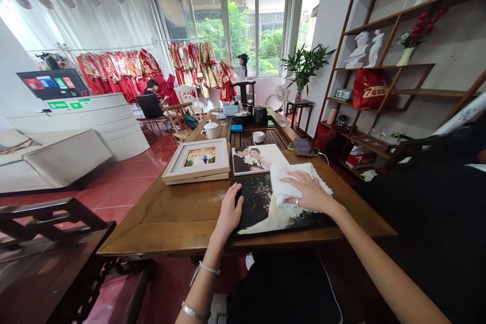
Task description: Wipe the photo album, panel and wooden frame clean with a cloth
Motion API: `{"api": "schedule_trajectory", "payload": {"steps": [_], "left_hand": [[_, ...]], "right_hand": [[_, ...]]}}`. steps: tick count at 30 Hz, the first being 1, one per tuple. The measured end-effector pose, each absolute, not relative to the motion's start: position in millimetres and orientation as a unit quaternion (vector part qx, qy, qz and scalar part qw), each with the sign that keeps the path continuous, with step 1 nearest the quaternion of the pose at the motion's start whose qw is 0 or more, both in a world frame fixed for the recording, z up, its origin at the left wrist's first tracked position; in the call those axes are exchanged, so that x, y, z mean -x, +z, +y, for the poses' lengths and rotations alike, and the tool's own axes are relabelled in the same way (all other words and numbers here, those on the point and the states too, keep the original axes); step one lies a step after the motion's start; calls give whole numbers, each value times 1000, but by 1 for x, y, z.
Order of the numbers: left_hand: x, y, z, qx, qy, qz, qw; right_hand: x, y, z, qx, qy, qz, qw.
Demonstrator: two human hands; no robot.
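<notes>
A large dark wedding photo panel (258, 205) lies flat near the front edge of the wooden table (182, 212). My left hand (229, 212) rests on the panel's left edge with its fingers curled over it, holding it in place. My right hand (309, 193) lies flat, fingers spread, pressing a folded white cloth (288, 177) onto the panel's upper right part. A second photo print (255, 158) lies just behind the panel. To its left sit stacked white picture frames (197, 161).
A phone (306, 148), a white cup (258, 136), a teapot (211, 129) and a kettle (260, 114) stand farther back on the table. Wooden shelves (379, 91) line the right wall. A dark chair (56, 233) is at left. Two people sit and stand by the red garments far back.
</notes>
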State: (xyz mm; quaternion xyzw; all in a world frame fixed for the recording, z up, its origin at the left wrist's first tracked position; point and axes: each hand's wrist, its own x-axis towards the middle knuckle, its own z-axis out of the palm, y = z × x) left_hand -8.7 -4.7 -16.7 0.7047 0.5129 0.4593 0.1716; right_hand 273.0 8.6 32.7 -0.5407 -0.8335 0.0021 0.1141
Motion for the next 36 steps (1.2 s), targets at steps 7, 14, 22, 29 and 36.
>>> {"api": "schedule_trajectory", "payload": {"steps": [7, 14, 22, 29, 36], "left_hand": [[8, -17, -4, -703, 460, 514, 175], [6, -19, -4, -695, 471, 516, 169], [6, -18, -5, -700, 467, 513, 170], [6, -14, -7, -707, 449, 518, 175], [7, -11, -8, -712, 435, 523, 176]], "right_hand": [[-263, 36, 31, 557, -5, -824, 106], [-264, 24, -22, 526, -31, -839, 133], [-282, 21, -68, 488, -5, -860, 152], [-285, 28, -31, 470, 26, -870, 147], [-264, 38, 11, 490, 47, -862, 120]]}}
